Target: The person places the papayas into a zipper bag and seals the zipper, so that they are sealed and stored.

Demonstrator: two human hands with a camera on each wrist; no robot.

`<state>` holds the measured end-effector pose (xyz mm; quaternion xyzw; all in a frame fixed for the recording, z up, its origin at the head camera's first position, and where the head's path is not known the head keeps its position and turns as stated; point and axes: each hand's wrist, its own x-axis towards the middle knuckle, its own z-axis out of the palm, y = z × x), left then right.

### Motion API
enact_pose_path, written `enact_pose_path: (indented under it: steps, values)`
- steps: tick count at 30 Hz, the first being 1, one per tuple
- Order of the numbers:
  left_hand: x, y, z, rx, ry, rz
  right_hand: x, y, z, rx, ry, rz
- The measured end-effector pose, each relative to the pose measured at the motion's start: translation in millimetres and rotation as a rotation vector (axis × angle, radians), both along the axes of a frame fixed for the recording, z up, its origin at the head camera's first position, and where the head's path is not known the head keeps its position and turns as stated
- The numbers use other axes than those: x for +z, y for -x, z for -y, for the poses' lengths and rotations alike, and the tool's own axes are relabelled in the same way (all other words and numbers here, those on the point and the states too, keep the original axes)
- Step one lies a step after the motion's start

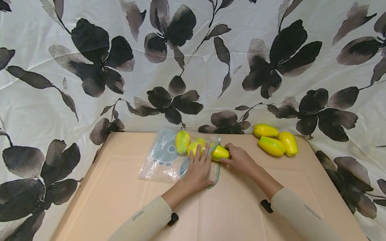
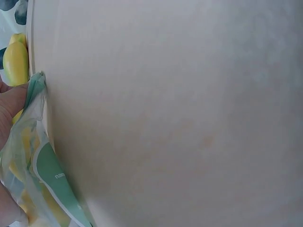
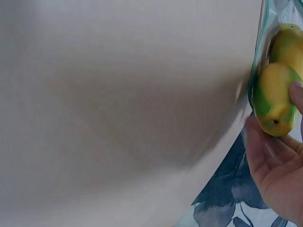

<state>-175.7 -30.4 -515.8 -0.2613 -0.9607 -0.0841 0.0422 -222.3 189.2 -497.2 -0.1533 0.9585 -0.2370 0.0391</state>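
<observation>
A clear zip bag (image 1: 163,167) with a blue-grey print and green edge lies flat, its mouth facing right. Inside are several yellow-green papayas (image 1: 182,142). My left hand (image 1: 197,170) lies over the bag near its mouth, fingers spread; in the left wrist view its fingers hold the green zip edge (image 2: 37,87), with the thumb lower on the film. With my right hand (image 1: 239,159) I grip the outer end of a papaya (image 1: 220,153) partly within the mouth. Its thumb presses one side, fingers around the other, in the right wrist view.
Three more papayas (image 1: 272,146) sit grouped at the table's back right. The pale peach tabletop (image 1: 120,187) ends at a floral cloth (image 1: 211,73) hanging behind and at both sides. Black wrist straps (image 1: 266,206) show below both hands.
</observation>
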Motion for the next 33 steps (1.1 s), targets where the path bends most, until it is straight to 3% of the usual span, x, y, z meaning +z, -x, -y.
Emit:
enact_pose_path:
  steps: [15,25,33]
  values:
    - [2.8,0.8,0.2,0.005,0.023,0.001,-4.3,5.4,11.4,0.026,0.151,-0.011]
    - [1.7,1.5,0.7,0.006,0.017,0.019,-9.8,16.9,24.5,-0.044,0.262,-0.044]
    - [0.8,0.9,1.5,0.001,0.033,0.0,-8.9,29.7,32.4,-0.115,0.195,-0.178]
